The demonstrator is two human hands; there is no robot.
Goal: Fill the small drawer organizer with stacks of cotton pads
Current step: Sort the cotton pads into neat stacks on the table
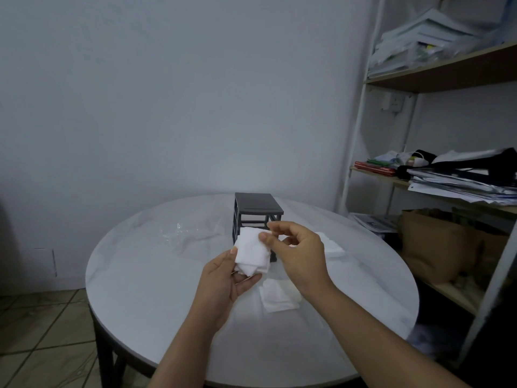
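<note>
The left hand (223, 278) cups a tilted stack of cotton pads (253, 254) above the tabletop's (156, 289) middle, fingers (247, 281) curled beneath. Behind it, toward the far edge, the drawer organizer (257, 210) stands upright, long axis vertical. The right hand (302, 253) pinches the stack's top edge.

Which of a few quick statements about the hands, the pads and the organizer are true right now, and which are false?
1. The left hand holds a stack of cotton pads. True.
2. The right hand rests flat on the table. False: it is raised and pinches the held stack.
3. The drawer organizer is white. False: it is dark.
4. Some loose pads lie on the table below the hands. True.
5. The organizer lies on the floor. False: it stands upright on the table.
</note>
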